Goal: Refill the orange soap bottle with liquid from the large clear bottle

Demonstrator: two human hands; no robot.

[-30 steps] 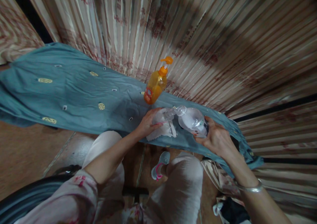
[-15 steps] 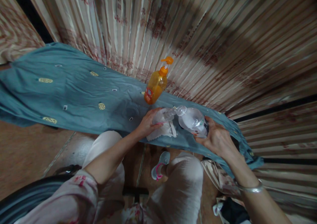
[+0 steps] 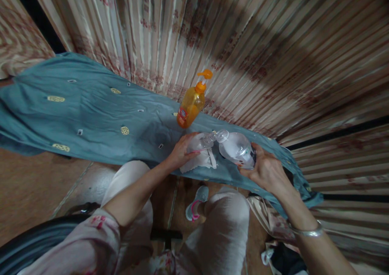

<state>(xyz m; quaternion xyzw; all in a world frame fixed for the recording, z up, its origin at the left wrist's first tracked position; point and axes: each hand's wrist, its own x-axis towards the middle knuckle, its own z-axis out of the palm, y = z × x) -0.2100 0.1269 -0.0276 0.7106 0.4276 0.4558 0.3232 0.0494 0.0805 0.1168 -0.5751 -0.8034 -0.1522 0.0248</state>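
My left hand [image 3: 182, 151] is closed around a small clear bottle [image 3: 197, 143], tilted with its neck to the right. My right hand [image 3: 263, 165] grips a larger clear bottle [image 3: 235, 147] with a dark label, tipped so that its neck points left. The two bottle mouths meet or nearly meet; whether they touch is too small to tell. Under the small bottle lies a white cloth [image 3: 202, 162]. Behind them an orange pump bottle [image 3: 191, 106] stands upright on the teal tablecloth [image 3: 100, 121].
A pleated, patterned curtain [image 3: 170, 35] hangs right behind the table. Below the front edge are my knees, a foot in a light shoe [image 3: 197, 202] and a dark stool base. Bags and cloth [image 3: 287, 258] lie on the floor at the lower right.
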